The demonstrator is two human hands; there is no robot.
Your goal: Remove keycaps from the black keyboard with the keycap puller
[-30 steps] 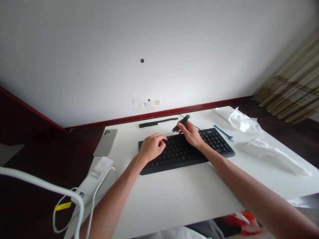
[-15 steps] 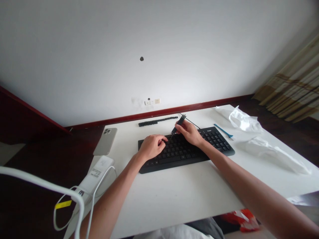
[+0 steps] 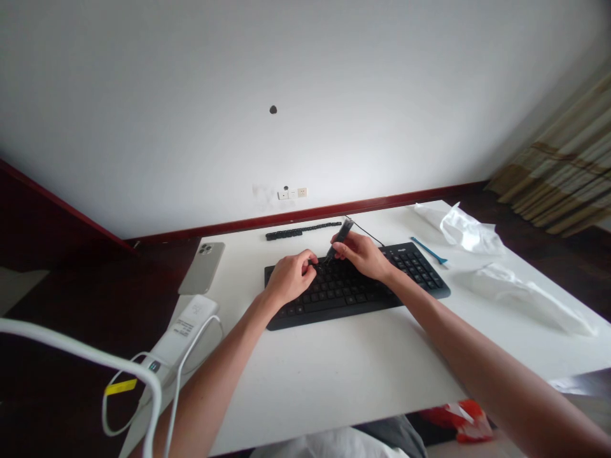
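Note:
A black keyboard (image 3: 356,298) lies on the white table (image 3: 334,375), and my left hand (image 3: 289,278) rests curled on its upper left keys. Whether those fingertips pinch a key is hidden. My right hand (image 3: 361,254) grips a dark pen-shaped corded tool (image 3: 340,237) above the keys. The tool's tip points down between my hands, close to my left fingers. Its thin black cable (image 3: 367,233) runs off to the right.
A row of small black pieces (image 3: 284,235) lies behind the keyboard. A phone (image 3: 202,268) and a white power bank (image 3: 184,332) with white cables sit at the left. Crumpled white plastic (image 3: 470,231) and a blue spatula-like tool (image 3: 428,250) lie at the right.
The tool's tip has swung down and left, nearer my left hand. My left hand has shifted slightly up the keyboard.

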